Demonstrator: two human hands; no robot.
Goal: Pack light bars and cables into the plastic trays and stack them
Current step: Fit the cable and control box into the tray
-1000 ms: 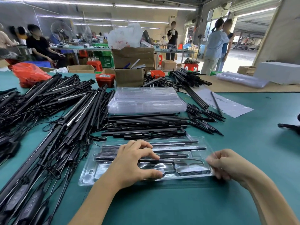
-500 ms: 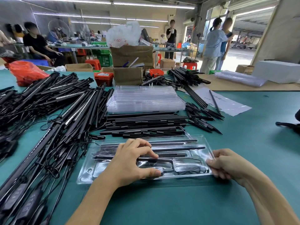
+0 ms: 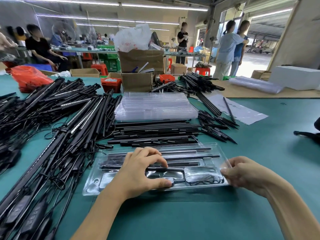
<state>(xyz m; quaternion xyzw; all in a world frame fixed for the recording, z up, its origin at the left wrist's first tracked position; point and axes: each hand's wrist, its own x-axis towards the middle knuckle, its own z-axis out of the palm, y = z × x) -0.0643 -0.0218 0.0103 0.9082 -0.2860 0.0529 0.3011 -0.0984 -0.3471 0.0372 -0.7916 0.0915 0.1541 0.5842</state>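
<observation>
Fingers (image 3: 162,163) of both hands, seemingly pressing, on loaded tray (image 3: 91,186).

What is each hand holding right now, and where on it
The right hand grips the clear tray by its right end. The left hand pinches a black bar lying in the tray, near the bar's middle.

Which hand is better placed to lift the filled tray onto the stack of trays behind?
Probably the right hand: it already grips the right end of the filled tray. The left hand is busy, pressing parts inside it.
</observation>
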